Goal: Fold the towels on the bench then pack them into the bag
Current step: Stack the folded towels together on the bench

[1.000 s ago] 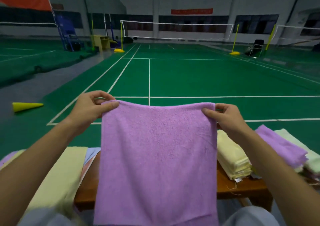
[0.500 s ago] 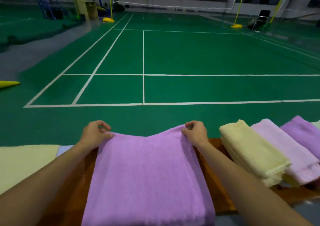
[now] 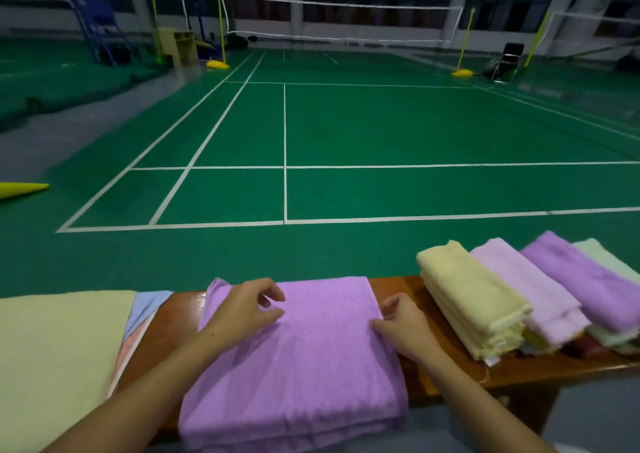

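Lying flat across the wooden bench (image 3: 398,288), the purple towel (image 3: 304,359) is folded into a thick rectangle of several layers; its near edge overhangs the bench toward the camera, and its far edge runs close to the far edge of the bench.

Left hand (image 3: 244,310): rests on the towel's far left part, near the far left corner. Fingers loosely curled, thumb and forefinger tips close together just above the cloth. Whether any fabric is caught between them, I cannot tell.

Right hand (image 3: 401,328): sits at the towel's right edge, fingers curled down over that edge; it appears to pinch the edge, thumb on top.

Right of the towel, on the same bench, a row of folded towels leans one against the next: a pale yellow folded towel (image 3: 467,296) nearest, touching a pink folded towel (image 3: 526,293), then a second purple folded towel (image 3: 585,279), then a pale green folded towel (image 3: 602,255) at the far right. Bare bench shows between the right hand and the yellow stack.

Left of the towel, apart from it, a large yellow cloth (image 3: 55,348) lies spread out, with a blue cloth (image 3: 149,305) showing from beneath its right side.

Beyond the bench: green court floor (image 3: 381,126) with white lines, a net (image 3: 339,19) across the far end, and a yellow cone (image 3: 20,189) lying on its side at far left.
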A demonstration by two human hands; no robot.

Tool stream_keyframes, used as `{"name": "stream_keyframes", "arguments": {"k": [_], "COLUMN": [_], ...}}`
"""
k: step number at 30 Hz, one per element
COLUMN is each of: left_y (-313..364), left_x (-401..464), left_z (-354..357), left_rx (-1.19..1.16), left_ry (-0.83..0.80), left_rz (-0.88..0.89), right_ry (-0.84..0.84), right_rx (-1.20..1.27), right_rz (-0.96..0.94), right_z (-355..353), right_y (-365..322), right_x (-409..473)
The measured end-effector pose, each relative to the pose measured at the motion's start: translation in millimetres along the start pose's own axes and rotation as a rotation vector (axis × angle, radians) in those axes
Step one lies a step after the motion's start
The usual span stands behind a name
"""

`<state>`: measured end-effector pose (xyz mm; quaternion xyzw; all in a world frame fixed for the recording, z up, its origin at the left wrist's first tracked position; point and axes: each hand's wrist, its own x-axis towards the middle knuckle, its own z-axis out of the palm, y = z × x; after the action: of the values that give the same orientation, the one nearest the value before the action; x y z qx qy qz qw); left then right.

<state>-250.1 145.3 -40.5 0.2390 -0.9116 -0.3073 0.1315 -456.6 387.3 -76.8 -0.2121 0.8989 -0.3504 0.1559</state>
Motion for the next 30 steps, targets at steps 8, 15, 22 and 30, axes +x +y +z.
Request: {"name": "stream_keyframes", "arguments": {"k": [8, 15, 22, 30], "left_y": [53, 56, 38, 46], "left_x": [0, 27, 30, 13], "left_z": [46, 35, 26, 11], "left_rx": [0.031, 0.067, -0.001, -0.093], "left_ry": [-0.249, -0.52, -0.403, -0.78], "left_rz": [0.172, 0.214, 0.115, 0.065], "right_ry": [-0.061, -0.269, -0.462, -0.48], "right_rx": [0.192, 0.631, 0.204, 0.203], "right_rz": [-0.304, -0.198, -0.143, -0.359], "right_z": [17, 30, 9, -14], "right_y": [-30, -51, -12, -1], "right_x": [-27, -33, -49, -61]}}
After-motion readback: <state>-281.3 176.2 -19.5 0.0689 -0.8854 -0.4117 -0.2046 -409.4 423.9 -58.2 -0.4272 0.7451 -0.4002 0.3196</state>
